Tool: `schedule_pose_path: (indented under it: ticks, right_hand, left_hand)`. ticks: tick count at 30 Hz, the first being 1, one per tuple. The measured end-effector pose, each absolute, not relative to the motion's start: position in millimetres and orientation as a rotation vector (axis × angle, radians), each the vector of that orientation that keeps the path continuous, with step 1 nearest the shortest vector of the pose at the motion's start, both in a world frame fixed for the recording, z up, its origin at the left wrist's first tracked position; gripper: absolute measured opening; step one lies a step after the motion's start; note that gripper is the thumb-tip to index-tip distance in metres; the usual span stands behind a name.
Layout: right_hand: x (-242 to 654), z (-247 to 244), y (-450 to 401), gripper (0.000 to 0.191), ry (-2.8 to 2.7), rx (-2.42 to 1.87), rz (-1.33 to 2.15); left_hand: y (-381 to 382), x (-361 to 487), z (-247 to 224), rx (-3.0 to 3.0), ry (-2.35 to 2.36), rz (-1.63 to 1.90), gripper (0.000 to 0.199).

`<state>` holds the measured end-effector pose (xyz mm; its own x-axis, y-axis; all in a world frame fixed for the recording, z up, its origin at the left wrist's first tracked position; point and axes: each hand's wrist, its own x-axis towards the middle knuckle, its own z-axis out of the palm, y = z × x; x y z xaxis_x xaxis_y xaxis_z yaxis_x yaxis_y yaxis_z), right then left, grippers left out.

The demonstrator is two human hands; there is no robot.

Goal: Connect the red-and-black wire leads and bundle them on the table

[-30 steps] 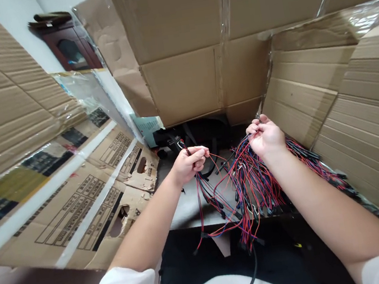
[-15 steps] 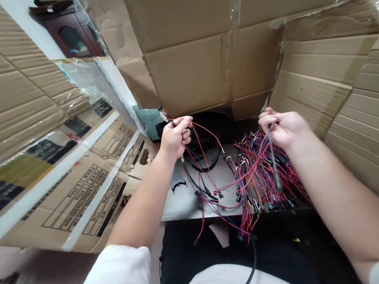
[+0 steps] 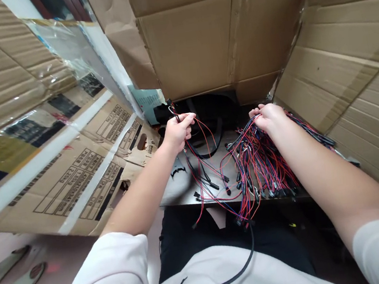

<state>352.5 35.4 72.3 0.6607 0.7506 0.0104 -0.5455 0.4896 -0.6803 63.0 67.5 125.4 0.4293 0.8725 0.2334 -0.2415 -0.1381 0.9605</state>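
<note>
Two bare hands were above the table [image 3: 179,195], where the pile of red, blue and black wires [image 3: 267,163] lay. The left hand [image 3: 178,133], to the left of the pile, pinched the thin red wires [image 3: 209,128] between thumb and forefinger. The right hand [image 3: 267,116] was at the far side of the pile, its fingers pressed together on the wire ends [image 3: 251,123]. One black cable [image 3: 228,282] ran from the near side of the pile across the white shirt [image 3: 202,273]. Behind the pile stood the cardboard panel [image 3: 193,49].
</note>
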Motion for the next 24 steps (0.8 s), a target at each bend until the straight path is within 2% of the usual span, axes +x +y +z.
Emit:
schedule_pose_path:
  ticks: [6,12,18,22,24]
  right_hand:
    - [332.6,47.4,55.3,0.019,-0.418,-1.31,0.787]
    - [299.6,29.5,58.8,0.021,-0.872,-1.709,0.688]
    - [262.3,41.3,11.5,0.026,-1.344,-1.791,0.515]
    - [240.8,46.4,-40.5,0.031,-2.128,-1.563,0.289]
    - [241.4,44.6,-62.4,0.033,-2.133,-1.683,0.178]
  left_hand:
    - [74.7,69.7,110.3,1.362,0.686,1.082,0.011]
    - [82.5,75.6,94.2,1.229,0.763,1.148,0.012]
    - [83.1,73.9,88.1,1.178,0.752,1.158,0.015]
    - [82.5,71.1,91.1,1.185,0.728,1.169,0.016]
    - [82.4,68.5,93.3,1.182,0.716,1.199,0.015]
